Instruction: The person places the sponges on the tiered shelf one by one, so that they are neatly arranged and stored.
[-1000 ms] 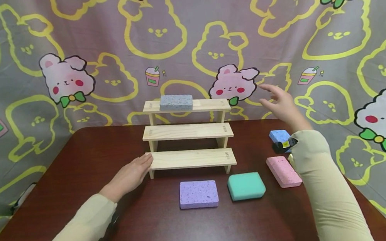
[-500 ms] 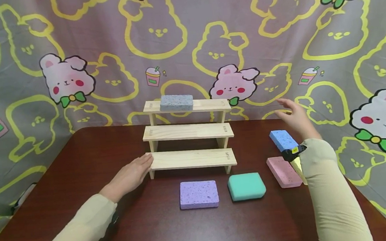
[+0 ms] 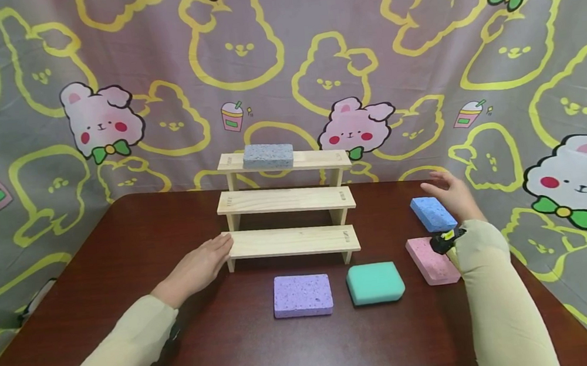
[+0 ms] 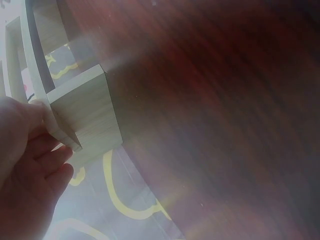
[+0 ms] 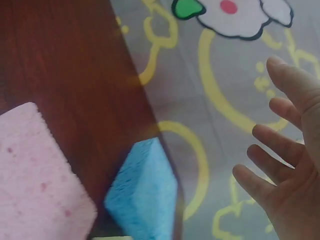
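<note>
My left hand [image 3: 196, 270] rests its fingers on the left end of the lowest step of a three-tier wooden display stand [image 3: 291, 241]. The left wrist view shows that hand [image 4: 32, 165] against the board's end. My right hand [image 3: 453, 196] hovers, fingers spread and nothing held, just above and behind a blue sponge [image 3: 431, 212] on the right. The right wrist view has the blue sponge [image 5: 142, 192] apart from the fingers. A pink sponge [image 3: 429, 264] lies nearer, and a yellow one beside it is mostly hidden by the right wrist. A grey sponge [image 3: 268, 156] sits on the top step.
In front of the stand lie a purple sponge [image 3: 302, 295] and a green sponge [image 3: 375, 283], side by side on the dark wooden table [image 3: 225, 354]. A patterned curtain [image 3: 279, 37] hangs behind the table and along its right side.
My right hand has come down and to the right, from beside the stand's top tier to above the blue sponge. The left hand and the stand stay in place.
</note>
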{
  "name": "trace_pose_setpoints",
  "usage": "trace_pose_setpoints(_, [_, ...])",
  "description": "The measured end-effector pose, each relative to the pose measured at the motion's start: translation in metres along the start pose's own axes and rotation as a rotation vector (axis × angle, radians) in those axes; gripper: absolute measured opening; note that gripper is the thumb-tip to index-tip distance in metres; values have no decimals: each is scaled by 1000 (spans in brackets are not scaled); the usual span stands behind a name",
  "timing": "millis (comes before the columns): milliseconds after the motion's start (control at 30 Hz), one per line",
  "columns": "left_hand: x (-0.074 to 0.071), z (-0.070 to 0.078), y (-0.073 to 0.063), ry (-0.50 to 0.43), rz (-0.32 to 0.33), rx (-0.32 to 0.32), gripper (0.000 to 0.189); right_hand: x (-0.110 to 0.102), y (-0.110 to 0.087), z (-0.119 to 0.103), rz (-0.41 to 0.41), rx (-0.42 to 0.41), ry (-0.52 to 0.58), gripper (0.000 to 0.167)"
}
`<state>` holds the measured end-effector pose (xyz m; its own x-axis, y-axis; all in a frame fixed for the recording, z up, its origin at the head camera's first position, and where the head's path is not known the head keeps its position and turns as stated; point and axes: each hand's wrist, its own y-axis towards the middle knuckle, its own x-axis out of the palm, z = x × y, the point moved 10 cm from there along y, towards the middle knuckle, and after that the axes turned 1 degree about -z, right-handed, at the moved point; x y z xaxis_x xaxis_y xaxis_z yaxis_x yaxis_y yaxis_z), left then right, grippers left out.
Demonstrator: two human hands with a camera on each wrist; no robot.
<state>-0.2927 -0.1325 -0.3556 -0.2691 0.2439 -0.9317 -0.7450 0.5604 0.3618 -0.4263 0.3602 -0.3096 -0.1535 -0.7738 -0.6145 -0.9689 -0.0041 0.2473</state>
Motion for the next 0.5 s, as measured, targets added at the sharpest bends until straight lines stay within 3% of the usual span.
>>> trace_pose_setpoints(300, [0,0,0,-10,-2,-4,34,13,-7,14,-52,8,-101,63])
trace_pose_setpoints(500, [0,0,0,-8,-6,-6,35,24,-11,27,-149,62,-162,68])
